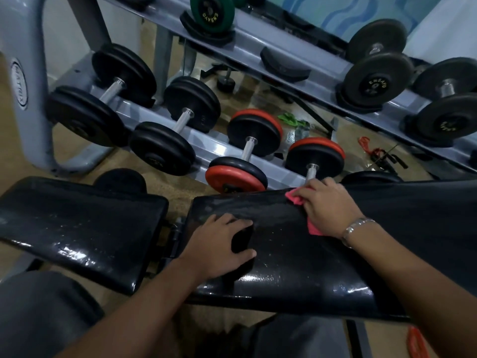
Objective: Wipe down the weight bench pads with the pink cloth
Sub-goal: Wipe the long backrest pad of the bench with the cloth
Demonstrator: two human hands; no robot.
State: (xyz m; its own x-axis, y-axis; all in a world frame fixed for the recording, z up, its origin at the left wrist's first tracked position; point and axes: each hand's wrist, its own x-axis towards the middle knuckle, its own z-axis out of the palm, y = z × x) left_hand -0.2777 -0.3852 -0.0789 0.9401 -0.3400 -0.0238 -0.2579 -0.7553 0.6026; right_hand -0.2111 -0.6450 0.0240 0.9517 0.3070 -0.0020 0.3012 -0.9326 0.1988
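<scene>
The black back pad (296, 254) of the weight bench lies across the lower middle, shiny with wet streaks. The separate black seat pad (85, 228) sits to its left across a gap. My right hand (327, 208) holds the pink cloth (294, 197) against the back pad's far edge; the cloth sticks out past my fingertips and below my palm. My left hand (219, 246) rests on the near-left part of the back pad, its fingers and thumb curled round a small black object (241, 241).
A grey dumbbell rack (219, 148) stands just behind the bench with black dumbbells (160, 148) and red-edged dumbbells (240, 174). An upper shelf (258, 55) holds more weights. Green and red bands (371, 148) lie on the floor behind. My knees are below the pads.
</scene>
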